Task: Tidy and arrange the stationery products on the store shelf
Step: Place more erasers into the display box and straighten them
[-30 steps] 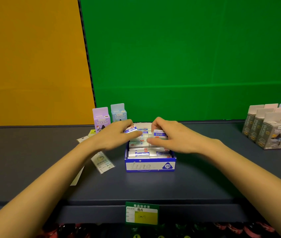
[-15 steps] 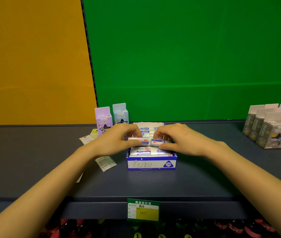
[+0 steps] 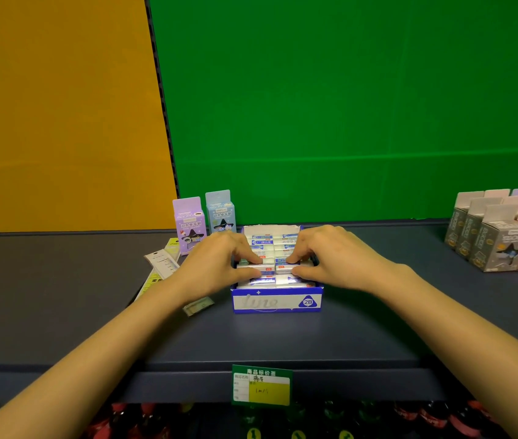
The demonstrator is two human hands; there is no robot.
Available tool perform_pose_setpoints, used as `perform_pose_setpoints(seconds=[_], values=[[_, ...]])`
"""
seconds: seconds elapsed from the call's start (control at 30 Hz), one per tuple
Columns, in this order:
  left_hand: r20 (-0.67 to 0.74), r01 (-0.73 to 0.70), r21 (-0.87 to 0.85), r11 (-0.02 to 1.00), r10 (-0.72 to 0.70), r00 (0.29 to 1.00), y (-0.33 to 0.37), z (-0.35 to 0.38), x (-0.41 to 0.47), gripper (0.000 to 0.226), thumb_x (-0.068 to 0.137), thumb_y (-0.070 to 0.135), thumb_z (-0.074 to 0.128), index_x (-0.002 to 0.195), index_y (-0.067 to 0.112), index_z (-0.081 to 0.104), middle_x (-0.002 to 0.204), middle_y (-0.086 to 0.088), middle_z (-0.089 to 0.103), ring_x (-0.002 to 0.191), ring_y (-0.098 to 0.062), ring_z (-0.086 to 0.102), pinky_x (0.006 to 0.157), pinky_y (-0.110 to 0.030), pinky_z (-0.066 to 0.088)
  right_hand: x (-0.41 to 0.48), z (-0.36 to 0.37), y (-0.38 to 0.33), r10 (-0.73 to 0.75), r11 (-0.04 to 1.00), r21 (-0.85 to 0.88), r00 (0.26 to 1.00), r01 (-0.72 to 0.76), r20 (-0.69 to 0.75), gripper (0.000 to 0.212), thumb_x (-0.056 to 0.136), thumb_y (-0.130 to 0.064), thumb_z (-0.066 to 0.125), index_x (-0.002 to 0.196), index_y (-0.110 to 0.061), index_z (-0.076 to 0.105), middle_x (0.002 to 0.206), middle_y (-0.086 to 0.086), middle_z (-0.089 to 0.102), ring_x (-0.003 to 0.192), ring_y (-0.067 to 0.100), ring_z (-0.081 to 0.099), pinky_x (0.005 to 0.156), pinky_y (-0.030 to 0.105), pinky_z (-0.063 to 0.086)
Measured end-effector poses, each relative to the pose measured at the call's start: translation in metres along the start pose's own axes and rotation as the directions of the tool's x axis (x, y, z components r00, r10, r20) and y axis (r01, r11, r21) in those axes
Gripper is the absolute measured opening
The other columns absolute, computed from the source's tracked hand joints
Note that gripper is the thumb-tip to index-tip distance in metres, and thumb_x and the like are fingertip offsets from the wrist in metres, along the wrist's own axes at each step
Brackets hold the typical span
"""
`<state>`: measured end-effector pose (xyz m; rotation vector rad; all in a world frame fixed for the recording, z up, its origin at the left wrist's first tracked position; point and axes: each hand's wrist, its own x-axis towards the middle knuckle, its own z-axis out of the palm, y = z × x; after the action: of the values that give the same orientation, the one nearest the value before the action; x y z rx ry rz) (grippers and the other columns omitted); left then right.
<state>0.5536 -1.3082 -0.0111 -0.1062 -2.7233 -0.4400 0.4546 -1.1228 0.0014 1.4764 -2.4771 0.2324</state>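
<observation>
Subject of inspection is a blue-and-white display box (image 3: 276, 301) marked "2B" on its front panel, standing at the middle of a dark shelf (image 3: 61, 299), set back from the front edge. The box holds wrapped erasers stacked in two columns side by side, white with blue labels. Both hands are over the box, close together but not touching. The left hand (image 3: 216, 267) pinches the left-column eraser (image 3: 257, 268) between thumb and curled forefinger, near the front of the box. The right hand (image 3: 333, 258) pinches the right-column eraser (image 3: 287, 268) in the same way, level with the other. The two held erasers lie end to end across the box. Whether either is lifted clear of the stack below cannot be told. Behind the left hand stand two upright cartons, a purple carton (image 3: 189, 224) and a light blue carton (image 3: 220, 212), just beside each other at the back of the shelf. Left of the box several flat hanging packets (image 3: 162, 263) lie askew on the shelf, and a small packet (image 3: 198, 307) lies just below the left wrist. At the far right a block of grey and pink boxes (image 3: 498, 242) stands in rows, well apart from the display box. A green and yellow price tag (image 3: 262, 386) is fixed to the shelf's front edge, below the display box. Bottles (image 3: 156, 419) show dimly beneath the shelf.
</observation>
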Motion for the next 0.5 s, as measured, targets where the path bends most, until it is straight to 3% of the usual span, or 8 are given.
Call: perform_pose_setpoints(seconds=[0.1, 0.23, 0.4, 0.5], values=[[-0.013, -0.022, 0.083, 0.996, 0.023, 1.0, 0.0035, -0.001, 0.0009, 0.026, 0.079, 0.034, 0.068, 0.103, 0.023, 0.072, 0.098, 0.001, 0.071, 0.085, -0.015, 0.061, 0.072, -0.039, 0.052, -0.0005, -0.0006, -0.0001, -0.011, 1.0, -0.027, 1.0, 0.011, -0.01, 0.027, 0.086, -0.038, 0.058, 0.11, -0.03, 0.068, 0.112, -0.008, 0.065, 0.101, 0.017, 0.059, 0.076, 0.029, 0.042], [-0.032, -0.06, 0.218, 0.974, 0.068, 0.997, 0.0066, 0.0012, 0.0027, 0.026, 0.082, 0.036, 0.064, 0.104, 0.024, 0.071, 0.102, 0.005, 0.068, 0.095, -0.011, 0.057, 0.067, -0.025, 0.039, -0.0018, -0.0005, -0.0004, -0.009, 1.0, -0.025, 1.0, 0.008, -0.024, 0.027, 0.085, -0.038, 0.06, 0.109, -0.03, 0.068, 0.111, -0.009, 0.066, 0.101, 0.017, 0.06, 0.08, 0.032, 0.045], [-0.057, -0.097, 0.237, 0.967, 0.113, 0.992, 0.0076, 0.0014, 0.0011, 0.02, 0.083, 0.032, 0.064, 0.097, 0.022, 0.073, 0.1, 0.004, 0.068, 0.095, -0.013, 0.059, 0.068, -0.029, 0.044, -0.0017, 0.0002, 0.0005, -0.007, 0.999, -0.035, 1.0, 0.006, -0.021, 0.027, 0.085, -0.04, 0.059, 0.109, -0.031, 0.068, 0.112, -0.011, 0.066, 0.101, 0.016, 0.06, 0.079, 0.03, 0.044], [-0.071, -0.121, 0.242, 0.963, 0.142, 0.987, 0.0078, 0.0017, 0.0, 0.021, 0.084, 0.032, 0.062, 0.098, 0.022, 0.073, 0.098, 0.002, 0.068, 0.093, -0.013, 0.059, 0.064, -0.023, 0.036, -0.0007, 0.0005, 0.0007, -0.006, 0.999, -0.036, 1.0, 0.006, -0.014, 0.027, 0.085, -0.04, 0.059, 0.108, -0.032, 0.068, 0.112, -0.011, 0.066, 0.1, 0.016, 0.06, 0.079, 0.031, 0.045]])
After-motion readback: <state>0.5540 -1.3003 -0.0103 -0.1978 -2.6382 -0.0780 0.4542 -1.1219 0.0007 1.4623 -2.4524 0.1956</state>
